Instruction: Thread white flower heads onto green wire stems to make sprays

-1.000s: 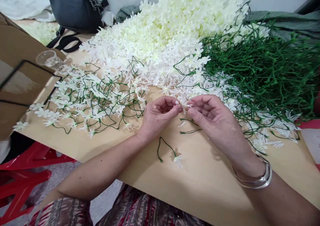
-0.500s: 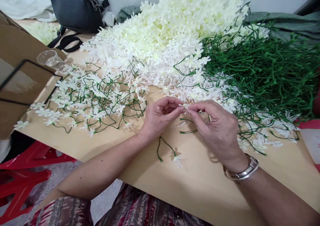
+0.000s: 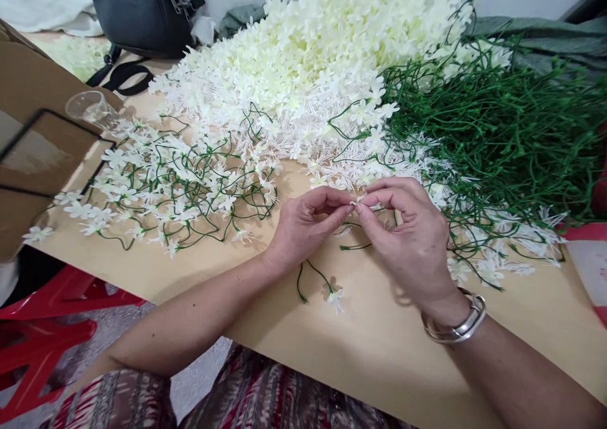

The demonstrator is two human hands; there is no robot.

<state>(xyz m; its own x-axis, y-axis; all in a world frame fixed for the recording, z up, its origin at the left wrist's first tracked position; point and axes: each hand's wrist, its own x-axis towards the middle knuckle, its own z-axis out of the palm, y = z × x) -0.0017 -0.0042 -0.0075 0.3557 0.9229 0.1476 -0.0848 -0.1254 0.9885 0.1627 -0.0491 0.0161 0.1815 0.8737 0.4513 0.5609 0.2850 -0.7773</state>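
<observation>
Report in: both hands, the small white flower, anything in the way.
Left hand and right hand pinching small white flower together. Flower mostly hidden by fingertips. Loose green stem beside right hand; no obstruction visible.

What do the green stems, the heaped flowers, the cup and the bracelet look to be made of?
Green stems: probably soft plastic, fairly matte; evenly coloured, holding bends.
Heaped flowers: thin fabric or plastic, matte; I can't tell which.
Cup: likely clear, glossy plastic; see-through, with highlights.
Bracelet: polished, silver-coloured metal, judging by its bright reflections.

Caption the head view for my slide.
Left hand and right hand pinch a small white piece before heaped pale flowers.
</observation>
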